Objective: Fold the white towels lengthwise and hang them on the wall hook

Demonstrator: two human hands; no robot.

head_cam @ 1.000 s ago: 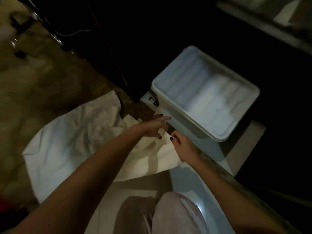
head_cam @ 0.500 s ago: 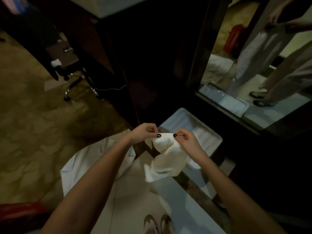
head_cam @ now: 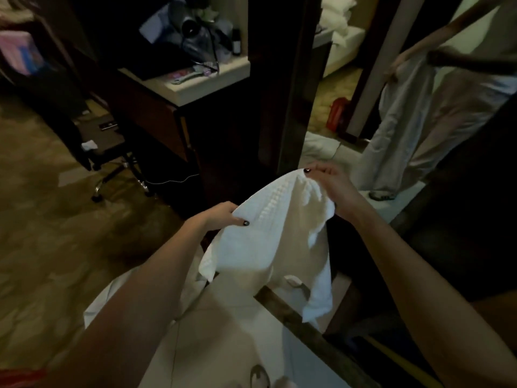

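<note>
The white towel (head_cam: 268,247) hangs in the air between the two hands, held up by its top edge and not yet folded. The left hand (head_cam: 221,218) pinches the edge at the lower, nearer end, thumb on top of the cloth. The right hand (head_cam: 331,186) pinches the farther, higher end with its fingertips, so the held edge slopes upward from left to right. Below the hands the cloth falls loose and rumpled, one side trailing lower beneath the right wrist. This looks like the opening of the fold: the towel is lifted and spread but its long edges are not matched. The next move probably calls for drawing the hands apart to pull the top edge taut, then bringing one corner across to meet the other so the towel halves along its length — the hanging part needs to fall straight first. Past the right hand stands a mirror (head_cam: 419,121); beyond the left, a desk (head_cam: 207,79). No wall hook is in view.
</note>
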